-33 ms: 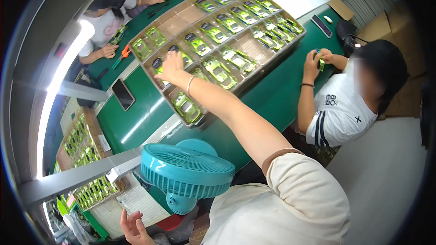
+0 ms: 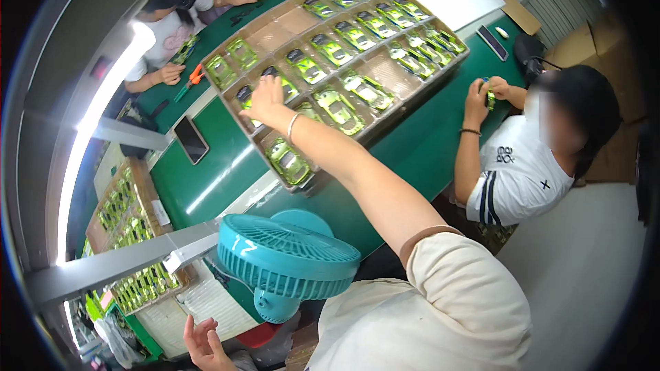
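A large brown divided tray (image 2: 275, 27) lies across the green table, with rows of bright green toy cars in its compartments. My right hand (image 2: 268, 101) reaches over its near left part. Its thumb and bent fingers are around a green toy car with a dark top (image 2: 244, 95); some fingertips are hidden. Another green toy car (image 2: 287, 86) is beside the fingers, and a third green car (image 2: 287, 162) lies in the compartment below my wrist. My left hand (image 2: 204, 345) hangs at the lower edge, open, fingers apart and holding nothing.
A teal fan (image 2: 285, 254) stands between me and the tray, beside a metal bar (image 2: 124, 257). A phone (image 2: 190, 139) and orange-handled cutters (image 2: 190, 82) lie left of the tray. Another tray of cars (image 2: 141, 233) is further left. A co-worker (image 2: 515, 165) sits at right; others sit across.
The whole view has shifted slightly to the right and down. My right hand stays at the same toy cars, and my left hand keeps its open pose.
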`<state>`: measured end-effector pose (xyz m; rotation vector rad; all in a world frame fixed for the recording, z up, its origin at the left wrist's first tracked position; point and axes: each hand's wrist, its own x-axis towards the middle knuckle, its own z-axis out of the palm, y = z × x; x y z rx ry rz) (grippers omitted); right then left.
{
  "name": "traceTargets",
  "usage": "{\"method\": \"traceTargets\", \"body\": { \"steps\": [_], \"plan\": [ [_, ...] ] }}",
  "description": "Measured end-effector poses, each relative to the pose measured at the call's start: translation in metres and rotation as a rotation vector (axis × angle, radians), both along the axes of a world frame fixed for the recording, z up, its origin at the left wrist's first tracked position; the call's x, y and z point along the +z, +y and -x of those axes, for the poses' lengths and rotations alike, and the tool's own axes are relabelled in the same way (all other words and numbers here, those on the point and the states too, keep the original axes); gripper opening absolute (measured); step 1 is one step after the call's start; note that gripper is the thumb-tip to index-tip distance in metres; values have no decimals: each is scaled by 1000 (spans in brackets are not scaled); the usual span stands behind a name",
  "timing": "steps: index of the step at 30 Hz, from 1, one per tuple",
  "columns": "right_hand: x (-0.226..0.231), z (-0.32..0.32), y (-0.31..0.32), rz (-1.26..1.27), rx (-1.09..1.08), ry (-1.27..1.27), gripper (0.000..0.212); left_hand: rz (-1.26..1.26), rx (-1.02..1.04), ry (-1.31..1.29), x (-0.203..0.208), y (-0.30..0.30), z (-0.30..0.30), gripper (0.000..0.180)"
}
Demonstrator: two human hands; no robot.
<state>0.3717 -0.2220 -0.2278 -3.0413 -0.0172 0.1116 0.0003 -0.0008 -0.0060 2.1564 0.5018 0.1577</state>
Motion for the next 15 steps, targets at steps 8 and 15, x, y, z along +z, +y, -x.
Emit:
{"method": "traceTargets", "body": {
  "steps": [8,15],
  "plan": [
    [-8,6,10,59,-14,-103,71,43,29,6,-8,18,9,38],
    [-13,13,16,-24,-32,-233,72,64,24,33,-12,23,12,37]
  ]
}}
